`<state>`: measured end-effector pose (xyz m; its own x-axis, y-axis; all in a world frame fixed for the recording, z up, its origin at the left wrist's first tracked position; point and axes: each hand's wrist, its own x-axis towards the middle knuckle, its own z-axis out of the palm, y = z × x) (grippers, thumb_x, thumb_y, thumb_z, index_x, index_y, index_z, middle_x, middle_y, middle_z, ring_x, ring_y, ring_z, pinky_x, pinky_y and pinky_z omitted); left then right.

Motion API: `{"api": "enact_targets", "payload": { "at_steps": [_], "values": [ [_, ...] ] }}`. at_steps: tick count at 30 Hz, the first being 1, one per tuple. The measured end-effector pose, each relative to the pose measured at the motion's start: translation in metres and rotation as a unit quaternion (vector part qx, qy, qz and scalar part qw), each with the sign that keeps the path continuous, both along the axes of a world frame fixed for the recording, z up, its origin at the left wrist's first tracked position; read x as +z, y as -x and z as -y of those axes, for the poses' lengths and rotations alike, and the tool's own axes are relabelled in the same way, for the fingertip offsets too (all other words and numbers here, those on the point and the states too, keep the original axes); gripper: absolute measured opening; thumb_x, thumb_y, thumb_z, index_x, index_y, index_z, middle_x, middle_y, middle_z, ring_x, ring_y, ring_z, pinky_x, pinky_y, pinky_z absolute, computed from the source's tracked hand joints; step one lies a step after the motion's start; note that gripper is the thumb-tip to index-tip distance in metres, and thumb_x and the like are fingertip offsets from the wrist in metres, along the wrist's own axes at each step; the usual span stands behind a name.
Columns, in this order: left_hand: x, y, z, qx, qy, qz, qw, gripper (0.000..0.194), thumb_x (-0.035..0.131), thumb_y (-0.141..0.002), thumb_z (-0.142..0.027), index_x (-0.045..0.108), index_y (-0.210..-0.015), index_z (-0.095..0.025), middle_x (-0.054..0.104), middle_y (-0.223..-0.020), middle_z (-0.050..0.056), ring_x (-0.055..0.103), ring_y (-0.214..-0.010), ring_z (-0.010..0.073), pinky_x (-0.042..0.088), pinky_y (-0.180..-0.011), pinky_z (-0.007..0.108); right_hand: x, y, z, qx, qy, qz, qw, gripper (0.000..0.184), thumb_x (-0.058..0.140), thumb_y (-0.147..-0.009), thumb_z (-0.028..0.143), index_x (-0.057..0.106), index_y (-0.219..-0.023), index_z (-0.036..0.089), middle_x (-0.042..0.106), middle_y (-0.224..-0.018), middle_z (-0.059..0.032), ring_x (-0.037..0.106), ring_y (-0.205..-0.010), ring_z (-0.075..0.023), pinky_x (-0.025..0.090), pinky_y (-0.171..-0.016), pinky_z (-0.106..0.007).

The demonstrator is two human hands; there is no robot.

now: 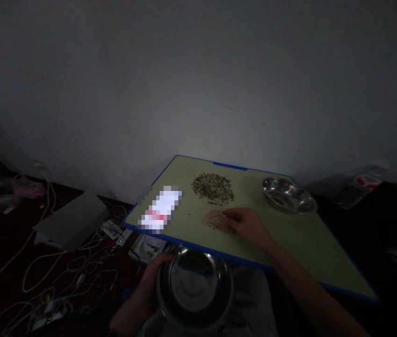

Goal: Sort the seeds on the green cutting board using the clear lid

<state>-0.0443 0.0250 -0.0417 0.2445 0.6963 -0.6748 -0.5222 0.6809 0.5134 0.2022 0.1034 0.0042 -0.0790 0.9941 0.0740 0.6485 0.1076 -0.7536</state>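
Note:
My left hand [152, 281] grips the rim of a shiny metal bowl [194, 285], which is held over my lap at the table's near edge. On the pale green tabletop [289, 248], my right hand [245, 222] has its fingers pinched together, low over the surface. Beside those fingertips is a flat half-round shape with red lines [214, 219]; whether it is loose or printed on the top, I cannot tell. A few dark specks lie around it. Beyond it spreads a heap of small brown and pale grains [212, 187].
A second metal bowl [289, 195] stands at the table's right. A lit, blurred-out phone-like screen [161, 209] lies at the left. Cables [79, 262], a power strip [112, 230] and a grey box [72, 220] are on the floor. A wall rises behind the table.

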Motion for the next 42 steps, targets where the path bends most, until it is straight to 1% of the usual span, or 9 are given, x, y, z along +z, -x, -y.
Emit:
{"api": "enact_targets", "payload": {
  "at_steps": [8, 15, 19, 23, 28, 31, 34, 37, 42],
  "values": [
    [0.005, -0.003, 0.005, -0.016, -0.01, 0.022, 1.0, 0.021, 0.054, -0.068, -0.024, 0.065, -0.056, -0.011, 0.067, -0.048, 0.004, 0.058, -0.047, 0.0153, 0.044, -0.053, 0.026, 0.003, 0.011, 0.044, 0.02, -0.011, -0.012, 1.0, 0.025, 0.055, -0.069, 0.022, 0.068, -0.089, 0.017, 0.069, -0.085, -0.006, 0.064, -0.072, -0.0179, 0.05, -0.066, -0.029],
    [0.007, -0.002, 0.006, 0.008, -0.017, 0.027, 0.999, 0.021, 0.055, -0.067, -0.022, 0.064, -0.052, -0.012, 0.065, -0.045, 0.002, 0.058, -0.044, 0.0143, 0.043, -0.051, 0.025, 0.009, 0.014, 0.045, 0.078, -0.024, -0.009, 0.997, 0.022, 0.056, -0.07, 0.022, 0.068, -0.088, 0.019, 0.069, -0.083, -0.0047, 0.062, -0.072, -0.0163, 0.048, -0.064, -0.027],
    [0.011, -0.002, 0.004, 0.005, -0.008, 0.026, 1.0, 0.021, 0.054, -0.068, -0.021, 0.064, -0.053, -0.01, 0.067, -0.048, 0.004, 0.058, -0.045, 0.0143, 0.044, -0.052, 0.025, 0.01, 0.013, 0.032, 0.069, 0.016, -0.053, 0.996, 0.026, 0.057, -0.069, 0.025, 0.067, -0.09, 0.015, 0.069, -0.078, -0.0063, 0.06, -0.058, -0.014, 0.049, -0.055, -0.026],
    [0.01, 0.0, 0.001, 0.005, 0.002, 0.003, 1.0, 0.023, 0.052, -0.069, -0.022, 0.064, -0.053, -0.01, 0.066, -0.047, 0.005, 0.058, -0.045, 0.0152, 0.044, -0.053, 0.026, 0.01, 0.021, 0.002, 0.021, 0.012, -0.096, 0.995, 0.028, 0.057, -0.067, 0.021, 0.066, -0.093, 0.012, 0.068, -0.075, -0.007, 0.058, -0.048, -0.0116, 0.048, -0.048, -0.024],
    [0.013, 0.007, -0.001, 0.047, -0.005, -0.044, 0.998, 0.021, 0.054, -0.068, -0.019, 0.061, -0.049, -0.012, 0.063, -0.043, 0.003, 0.056, -0.042, 0.0147, 0.044, -0.051, 0.026, 0.004, 0.041, -0.044, 0.025, -0.023, -0.023, 0.999, 0.026, 0.058, -0.066, 0.02, 0.068, -0.09, 0.017, 0.069, -0.075, -0.0047, 0.061, -0.052, -0.0139, 0.049, -0.05, -0.024],
    [0.017, 0.012, -0.001, 0.062, -0.012, -0.059, 0.996, 0.018, 0.054, -0.067, -0.016, 0.06, -0.05, -0.013, 0.062, -0.041, 0.003, 0.055, -0.04, 0.0142, 0.042, -0.049, 0.026, -0.002, 0.049, -0.056, 0.052, -0.031, 0.015, 0.998, 0.024, 0.059, -0.066, 0.019, 0.069, -0.088, 0.019, 0.069, -0.073, -0.0032, 0.062, -0.06, -0.0154, 0.05, -0.055, -0.025],
    [0.018, 0.015, -0.001, 0.065, -0.013, -0.05, 0.997, 0.017, 0.054, -0.066, -0.016, 0.061, -0.052, -0.013, 0.062, -0.04, 0.002, 0.055, -0.039, 0.0143, 0.042, -0.049, 0.026, -0.003, 0.052, -0.05, 0.1, -0.034, 0.022, 0.994, 0.023, 0.059, -0.065, 0.018, 0.069, -0.086, 0.019, 0.069, -0.073, -0.0026, 0.063, -0.065, -0.0163, 0.05, -0.059, -0.026],
    [0.014, 0.015, 0.0, 0.041, 0.002, -0.038, 0.998, 0.015, 0.054, -0.067, -0.02, 0.063, -0.058, -0.011, 0.065, -0.047, 0.005, 0.058, -0.046, 0.017, 0.044, -0.054, 0.029, 0.002, 0.052, -0.033, 0.144, -0.026, 0.02, 0.989, 0.022, 0.059, -0.065, 0.018, 0.069, -0.085, 0.017, 0.069, -0.075, -0.0037, 0.063, -0.067, -0.0158, 0.049, -0.062, -0.026],
    [0.005, 0.015, -0.002, 0.036, 0.011, -0.039, 0.999, 0.015, 0.054, -0.067, -0.022, 0.062, -0.058, -0.012, 0.066, -0.048, 0.005, 0.059, -0.047, 0.0184, 0.044, -0.054, 0.031, 0.008, 0.053, -0.003, 0.163, 0.015, -0.037, 0.986, 0.023, 0.055, -0.069, 0.02, 0.068, -0.087, 0.015, 0.069, -0.078, -0.0051, 0.062, -0.064, -0.0143, 0.048, -0.059, -0.024]
  ]
}}
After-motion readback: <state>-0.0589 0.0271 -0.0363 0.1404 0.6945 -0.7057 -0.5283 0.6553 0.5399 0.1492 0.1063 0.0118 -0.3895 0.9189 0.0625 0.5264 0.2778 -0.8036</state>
